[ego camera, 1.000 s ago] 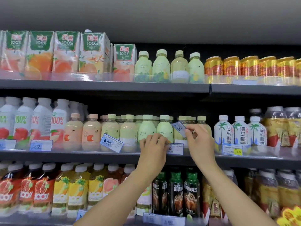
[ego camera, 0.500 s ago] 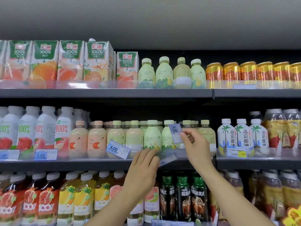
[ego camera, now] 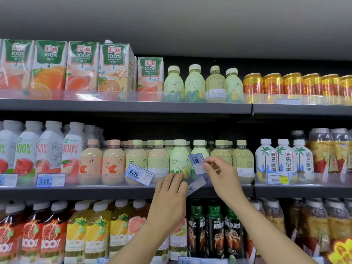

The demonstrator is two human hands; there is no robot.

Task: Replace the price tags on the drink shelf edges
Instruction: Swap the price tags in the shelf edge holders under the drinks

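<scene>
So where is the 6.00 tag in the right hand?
Head view, right of centre: the blue-and-white paper price tag, pinched by the right hand, is before pale green bottles on the middle shelf.

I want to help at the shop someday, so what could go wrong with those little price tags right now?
1. The right hand pinches the raised 6.00 tag only by its edge, so it might slip.
2. The left hand holds a slanted tag close by; the two could get mixed up.
3. The crooked 6.00 tag left of that hand might get knocked off.
</scene>
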